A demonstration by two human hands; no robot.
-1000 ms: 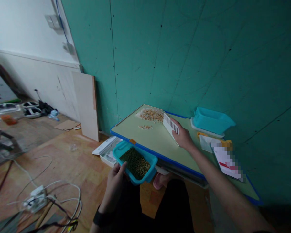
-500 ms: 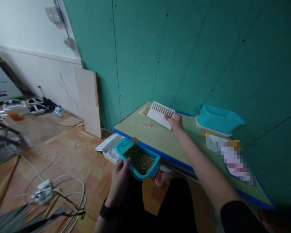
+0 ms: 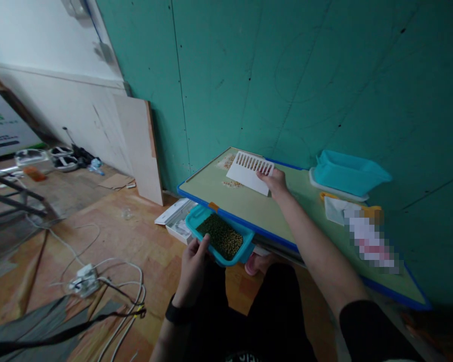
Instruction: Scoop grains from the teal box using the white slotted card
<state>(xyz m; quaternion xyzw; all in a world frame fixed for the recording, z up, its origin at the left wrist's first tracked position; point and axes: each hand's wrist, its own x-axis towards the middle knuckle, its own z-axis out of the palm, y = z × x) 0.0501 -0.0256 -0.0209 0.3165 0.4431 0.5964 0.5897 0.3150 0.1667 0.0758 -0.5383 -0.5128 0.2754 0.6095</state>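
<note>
My left hand grips the near rim of a turquoise plastic tub, thumb over the edge. Dark green beans and pale yellow beans lie side by side in it. The tub is held at the front edge of a pale green table with a blue border. Over the tabletop, my right hand is closed on a flat white scraper with a row of slots along its far edge. Near the scraper's left side lie two patches of small grains; the scraper partly hides them.
A second turquoise tub stands on a white lid at the table's right, beside a yellow item and a blurred packet. A green wall backs the table. An open white box, cables and a power strip lie on the floor.
The scraper has shifted slightly left and nearer, now reaching over part of the closer grain patch. My left hand still holds the tub at the table edge. The whole view has shifted a little.
</note>
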